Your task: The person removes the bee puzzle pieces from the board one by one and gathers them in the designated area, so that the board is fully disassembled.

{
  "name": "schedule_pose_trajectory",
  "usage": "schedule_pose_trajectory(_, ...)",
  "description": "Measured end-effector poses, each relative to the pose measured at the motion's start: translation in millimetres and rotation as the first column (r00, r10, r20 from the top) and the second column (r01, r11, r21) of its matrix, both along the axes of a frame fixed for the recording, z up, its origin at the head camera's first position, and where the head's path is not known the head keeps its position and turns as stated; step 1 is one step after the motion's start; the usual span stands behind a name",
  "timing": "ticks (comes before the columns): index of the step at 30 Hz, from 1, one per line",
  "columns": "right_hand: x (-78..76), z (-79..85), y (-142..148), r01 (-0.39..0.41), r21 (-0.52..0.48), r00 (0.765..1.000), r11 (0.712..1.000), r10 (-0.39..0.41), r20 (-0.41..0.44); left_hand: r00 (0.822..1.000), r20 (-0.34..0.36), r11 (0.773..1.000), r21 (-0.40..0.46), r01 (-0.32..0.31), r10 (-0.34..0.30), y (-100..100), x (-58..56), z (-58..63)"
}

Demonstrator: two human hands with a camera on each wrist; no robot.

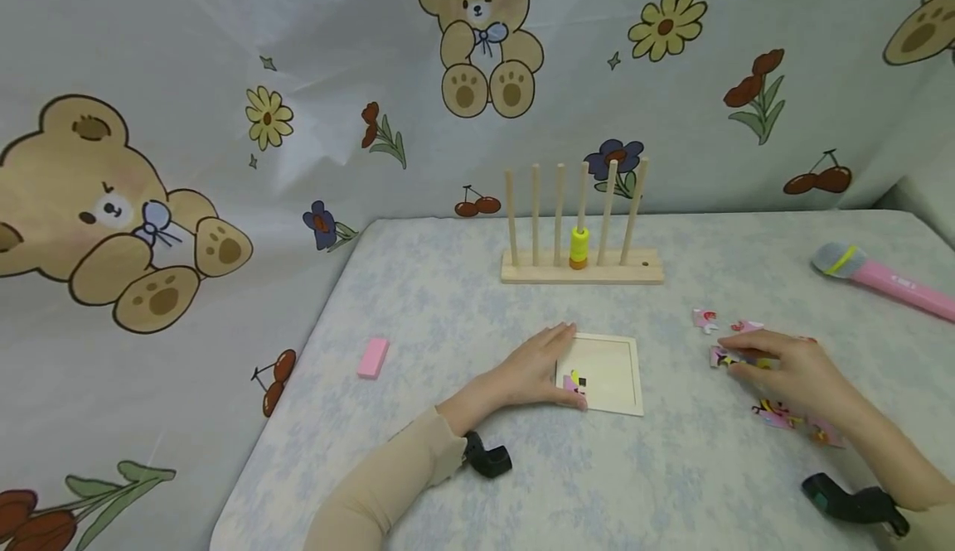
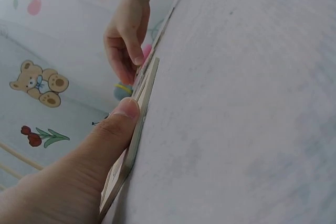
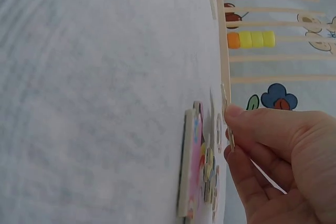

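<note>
A pale wooden puzzle tray (image 1: 615,377) lies on the table, with one pink puzzle piece with yellow and black (image 1: 573,383) in its near left corner. My left hand (image 1: 533,369) holds the tray by its left side, thumb at the near edge and fingers at the far edge. Its thumb lies along the rim in the left wrist view. Off to the right, my right hand (image 1: 791,369) pinches a thin puzzle piece (image 3: 229,129) between thumb and fingers. Around and under that hand lie several loose puzzle pieces (image 1: 776,414), partly covered by it.
Behind the tray stands a wooden peg rack (image 1: 582,276) with yellow and orange beads (image 1: 579,246) on one peg. A pink block (image 1: 373,358) lies to the left. At the far right is a pink toy microphone (image 1: 895,282). A printed curtain hangs behind the table.
</note>
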State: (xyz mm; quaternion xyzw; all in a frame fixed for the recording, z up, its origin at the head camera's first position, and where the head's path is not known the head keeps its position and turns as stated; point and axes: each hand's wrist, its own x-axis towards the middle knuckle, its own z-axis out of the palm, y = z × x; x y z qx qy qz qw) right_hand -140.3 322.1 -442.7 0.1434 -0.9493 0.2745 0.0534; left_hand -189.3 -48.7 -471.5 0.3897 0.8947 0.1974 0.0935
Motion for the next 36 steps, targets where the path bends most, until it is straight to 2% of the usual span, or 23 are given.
schedule_pose_trajectory(6, -2.2, -1.3, -3.1, -0.016, 0.01, 1.0, 1.0, 0.016, 0.003, 1.0, -0.004, 1.0, 0.002, 0.0, 0.0, -2.5, 0.3, 1.4)
schedule_pose_trajectory(12, -9.3, 2.4, -6.1, -0.053, 0.063, 0.998, 0.997, 0.055, -0.029, 1.0, -0.021, 1.0, 0.019, -0.007, 0.007, -4.2, -3.0, 3.0)
schedule_pose_trajectory(16, -11.9, 13.9, -11.4, -0.041, 0.03, 0.999, 0.999, 0.041, 0.0, 1.0, -0.026, 1.0, 0.018, -0.014, 0.014, -5.5, -4.8, 2.0)
schedule_pose_trajectory(20, -10.4, 28.1, -32.7, -0.029, -0.082, 0.999, 0.996, 0.027, -0.018, 1.0, -0.018, 0.999, 0.033, -0.02, 0.02, -6.7, -5.0, 1.8)
schedule_pose_trajectory(24, -6.4, 33.0, -74.5, -0.122, -0.198, 0.993, 0.973, 0.12, -0.021, 1.0, -0.017, 0.999, 0.045, -0.023, 0.024, -7.7, -3.5, 1.0)
schedule_pose_trajectory(27, 2.3, 28.6, -108.3, -0.208, -0.289, 0.973, 0.934, 0.227, 0.033, 1.0, -0.004, 0.999, 0.046, -0.016, 0.016, -7.9, 0.4, -2.2)
schedule_pose_trajectory(31, 12.2, 18.4, -140.4, -0.289, -0.381, 0.939, 0.878, 0.337, 0.064, 1.0, 0.004, 0.999, 0.055, 0.001, -0.001, -6.3, 1.9, -4.8)
schedule_pose_trajectory(33, 13.4, 12.2, -149.9, -0.31, -0.391, 0.932, 0.867, 0.358, 0.054, 1.0, 0.011, 0.998, 0.062, 0.007, -0.008, -5.8, 0.3, -3.6)
schedule_pose_trajectory(36, 14.7, 1.3, -158.4, -0.289, -0.371, 0.941, 0.883, 0.334, 0.061, 0.999, 0.031, 0.997, 0.076, 0.019, -0.022, -7.3, -1.5, -0.9)
